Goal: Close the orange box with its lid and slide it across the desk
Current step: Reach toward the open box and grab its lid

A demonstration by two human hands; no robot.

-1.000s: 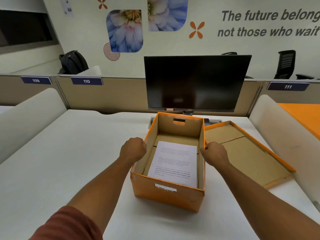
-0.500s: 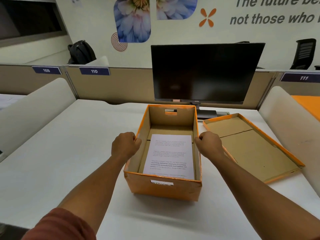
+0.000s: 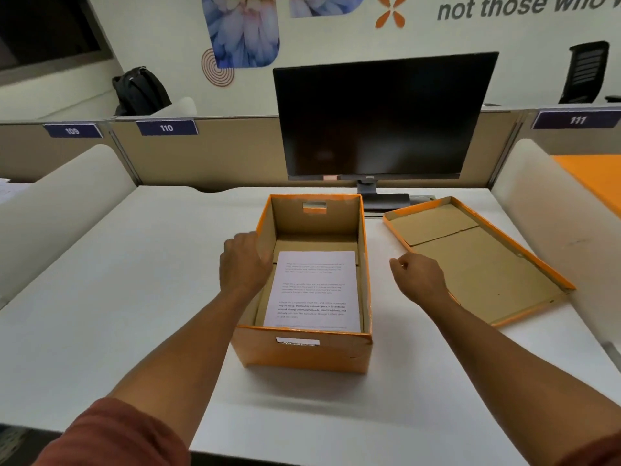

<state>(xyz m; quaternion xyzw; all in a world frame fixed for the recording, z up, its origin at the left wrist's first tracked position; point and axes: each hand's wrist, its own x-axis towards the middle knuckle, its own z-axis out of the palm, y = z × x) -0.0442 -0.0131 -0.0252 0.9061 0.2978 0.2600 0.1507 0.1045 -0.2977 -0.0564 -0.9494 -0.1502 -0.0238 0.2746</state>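
Observation:
The orange box stands open on the white desk, with a printed sheet lying flat inside. My left hand lies over the rim of the box's left wall, fingers draped loosely across it. My right hand hovers just right of the box, off its wall, with fingers loosely curled and nothing in them. The lid lies upside down on the desk to the right of that hand, brown inside up, apart from the box.
A dark monitor on its stand sits right behind the box. Beige partitions labelled 110 and 111 close the desk's back. Rounded white dividers flank both sides. A black backpack rests beyond the partition.
My right hand has let go of the box's right wall and moved right towards the lid. My left hand's fist on the left rim has loosened. The view has tilted down.

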